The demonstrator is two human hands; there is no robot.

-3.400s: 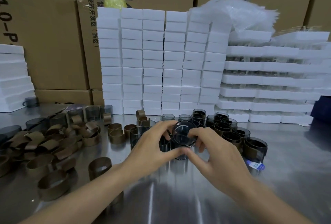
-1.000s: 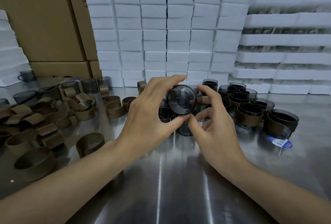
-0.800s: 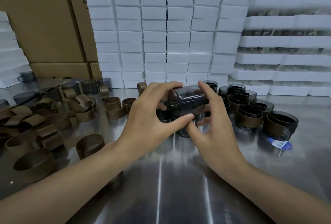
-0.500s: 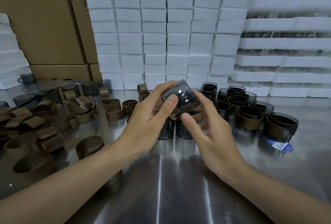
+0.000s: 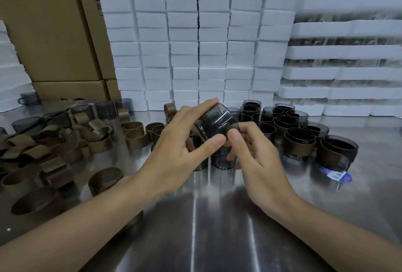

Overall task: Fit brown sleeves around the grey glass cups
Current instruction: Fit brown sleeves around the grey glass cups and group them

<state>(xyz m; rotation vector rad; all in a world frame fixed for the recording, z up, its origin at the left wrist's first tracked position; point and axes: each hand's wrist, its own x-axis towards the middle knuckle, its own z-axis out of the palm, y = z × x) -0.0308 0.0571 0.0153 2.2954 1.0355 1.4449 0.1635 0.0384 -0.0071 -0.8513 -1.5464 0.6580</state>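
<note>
A bare grey glass cup (image 5: 217, 125) is tilted on its side above the steel table, held between both hands. My left hand (image 5: 180, 141) grips it from the left, thumb under and fingers over the top. My right hand (image 5: 252, 152) pinches its lower right edge with thumb and fingers. Cups with brown sleeves (image 5: 299, 144) stand in a cluster to the right. Loose brown sleeves (image 5: 54, 147) lie heaped on the left; one ring (image 5: 106, 179) lies near my left wrist. Bare cups (image 5: 224, 158) stand right under the hands.
Stacks of white foam blocks (image 5: 195, 54) and foam trays (image 5: 348, 71) wall off the back. Cardboard boxes (image 5: 50, 32) stand at the back left. More grey cups (image 5: 104, 108) sit behind the sleeve heap. A blue-white label (image 5: 337, 177) lies on the steel table (image 5: 217, 228).
The cup has been turned in my hands, from its base facing me to lying tilted on its side. Both hands shifted slightly right and lower with it.
</note>
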